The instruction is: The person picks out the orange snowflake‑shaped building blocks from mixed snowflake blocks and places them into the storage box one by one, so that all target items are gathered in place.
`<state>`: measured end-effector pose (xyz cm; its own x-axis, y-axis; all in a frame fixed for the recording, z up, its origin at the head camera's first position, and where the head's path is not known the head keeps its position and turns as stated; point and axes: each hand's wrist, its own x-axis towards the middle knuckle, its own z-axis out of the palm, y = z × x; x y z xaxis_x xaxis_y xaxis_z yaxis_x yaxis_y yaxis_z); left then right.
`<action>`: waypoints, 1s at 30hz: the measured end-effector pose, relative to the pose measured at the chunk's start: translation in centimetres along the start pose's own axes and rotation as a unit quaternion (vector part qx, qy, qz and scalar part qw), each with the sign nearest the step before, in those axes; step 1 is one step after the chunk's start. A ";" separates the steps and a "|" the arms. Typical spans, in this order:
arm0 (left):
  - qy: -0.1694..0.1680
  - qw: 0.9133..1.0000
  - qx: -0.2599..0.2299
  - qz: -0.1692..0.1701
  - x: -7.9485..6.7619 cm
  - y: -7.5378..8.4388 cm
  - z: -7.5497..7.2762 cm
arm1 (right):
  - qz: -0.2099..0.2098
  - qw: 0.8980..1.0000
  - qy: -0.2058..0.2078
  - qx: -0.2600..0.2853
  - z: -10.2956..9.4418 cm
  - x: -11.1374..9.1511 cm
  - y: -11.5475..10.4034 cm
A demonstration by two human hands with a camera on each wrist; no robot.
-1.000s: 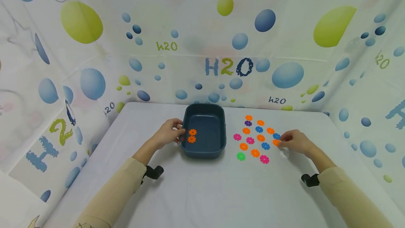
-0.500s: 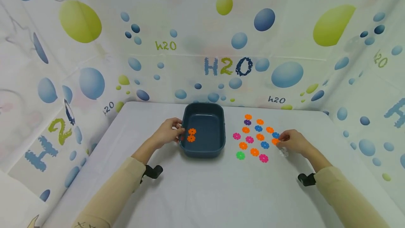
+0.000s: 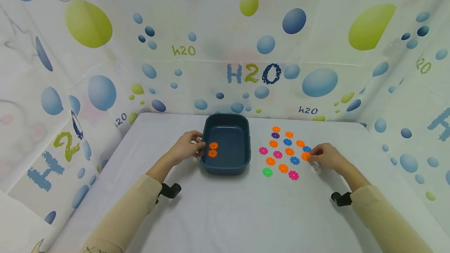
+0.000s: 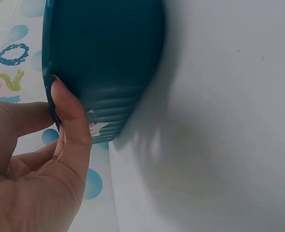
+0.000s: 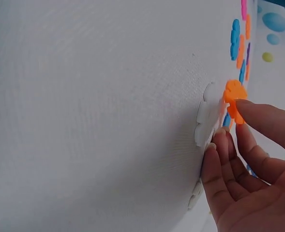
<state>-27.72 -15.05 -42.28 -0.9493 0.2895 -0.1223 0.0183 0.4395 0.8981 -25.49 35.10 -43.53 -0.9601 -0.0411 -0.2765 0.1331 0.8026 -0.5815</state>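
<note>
A dark teal plastic bin (image 3: 230, 169) stands mid-table, and my left hand (image 3: 186, 146) pinches its left rim between thumb and fingers. The left wrist view shows that hand (image 4: 50, 150) close against the ribbed outer wall. Inside the bin lie two orange flower-shaped discs (image 3: 213, 149). At the right edge of the scattered pieces, my right hand (image 3: 328, 156) pinches another orange flower-shaped disc (image 5: 235, 94) between thumb and index finger, and the disc is tilted. A blue disc (image 3: 307, 149) lies just beyond it. White discs (image 5: 204, 116) lie beneath the curled lower fingers.
Several more flower-shaped discs are spread right of the bin: orange (image 3: 283, 168), pink (image 3: 293, 175), blue (image 3: 294, 160), purple (image 3: 275, 135) and a green one (image 3: 267, 172). A white cloth (image 3: 246, 214) covers the table. Behind it hangs a printed curtain (image 3: 211, 18).
My right hand stays almost in place, with slightly more of the orange disc showing at its fingertips. The left hand and bin hold still; the head view shifts a little.
</note>
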 end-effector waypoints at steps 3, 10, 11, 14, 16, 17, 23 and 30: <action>0.000 1.000 0.000 -0.002 -0.2 0.1 0.0 | -0.010 1.000 0.001 0.012 0.0 -0.1 0.1; 0.002 1.000 0.003 -0.006 -0.3 0.2 0.0 | -0.050 0.998 -0.004 0.049 -0.3 -1.0 -0.8; 0.001 1.000 0.003 -0.006 -0.3 0.1 0.0 | -0.058 0.997 -0.005 0.055 -0.4 -1.1 -0.9; 0.000 1.000 0.000 -0.006 -0.2 -0.1 0.0 | -0.084 0.994 -0.009 0.072 -0.5 -1.2 -1.5; 0.000 1.000 -0.002 -0.004 -0.2 -0.2 0.0 | -0.100 0.991 -0.012 0.084 -0.5 -1.3 -2.1; 0.000 1.000 -0.002 -0.005 -0.3 -0.2 -0.1 | -0.108 0.990 -0.013 0.088 -0.5 -1.4 -2.5; 0.001 1.000 -0.005 -0.004 -0.1 -0.2 0.1 | -0.140 0.985 -0.008 0.102 -0.4 -2.1 -4.9; 0.007 1.000 -0.008 -0.009 -0.2 0.0 0.2 | -0.170 0.978 -0.002 0.120 0.1 -3.0 -7.9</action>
<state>-27.50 -14.96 -42.30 -0.9539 0.2692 -0.1325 -0.0038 0.4306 0.9025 -23.62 28.81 -38.21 -0.9580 -0.2842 -0.0387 -0.1396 0.5798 -0.8027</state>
